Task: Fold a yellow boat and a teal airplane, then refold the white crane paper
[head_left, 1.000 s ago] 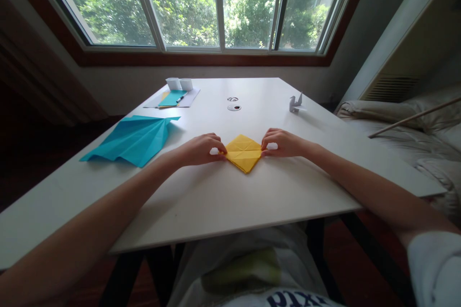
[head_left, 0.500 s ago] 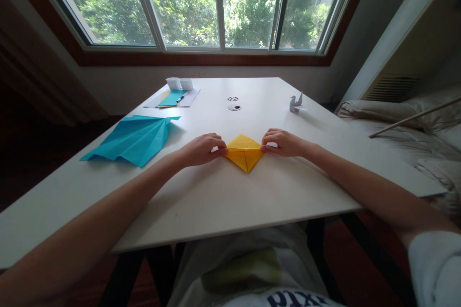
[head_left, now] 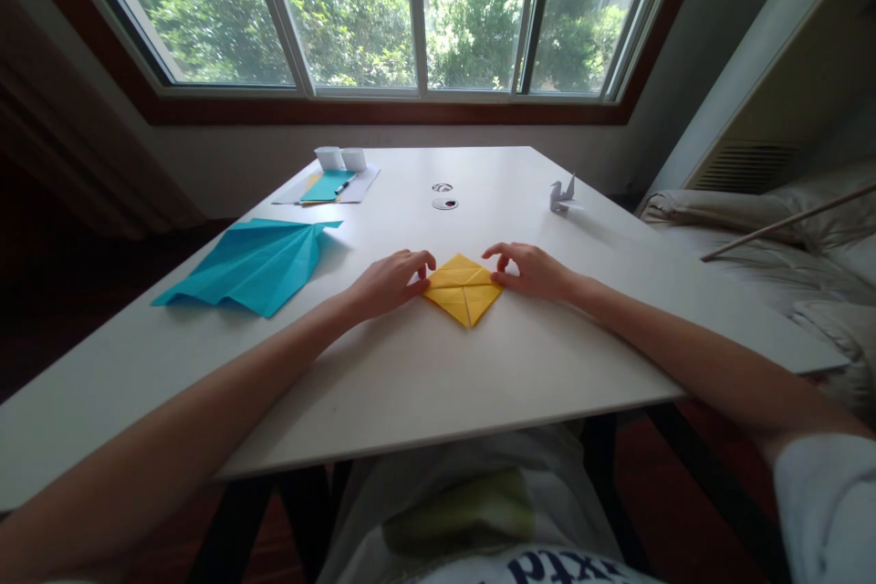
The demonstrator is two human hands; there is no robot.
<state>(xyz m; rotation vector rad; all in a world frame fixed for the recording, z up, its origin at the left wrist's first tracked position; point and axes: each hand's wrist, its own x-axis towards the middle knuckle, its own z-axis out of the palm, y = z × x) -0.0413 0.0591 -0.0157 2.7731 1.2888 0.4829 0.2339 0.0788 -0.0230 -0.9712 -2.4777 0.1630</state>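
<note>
A folded yellow origami paper [head_left: 464, 294] lies flat on the white table in front of me, diamond-shaped, with a crease across it and a slit down its lower half. My left hand [head_left: 391, 281] rests at its left corner, thumb touching the edge and index finger lifted apart from the thumb. At the right corner, my right hand [head_left: 537, 271] has its thumb on the paper. Its index finger arches above, clear of the thumb. Neither hand is closed around the paper.
A creased blue paper sheet [head_left: 256, 266] lies on the left of the table [head_left: 411, 392]. Behind it are stacked papers [head_left: 321, 186], a pen [head_left: 345, 184] and white cups [head_left: 328, 159]. A grey paper crane [head_left: 562, 195] stands at the right, and two round discs [head_left: 444, 203] lie mid-table.
Both hands have loosened their pinch on the yellow paper's corners; the index fingers have lifted away from the thumbs. The paper now lies flatter, its upper layer creased down.
</note>
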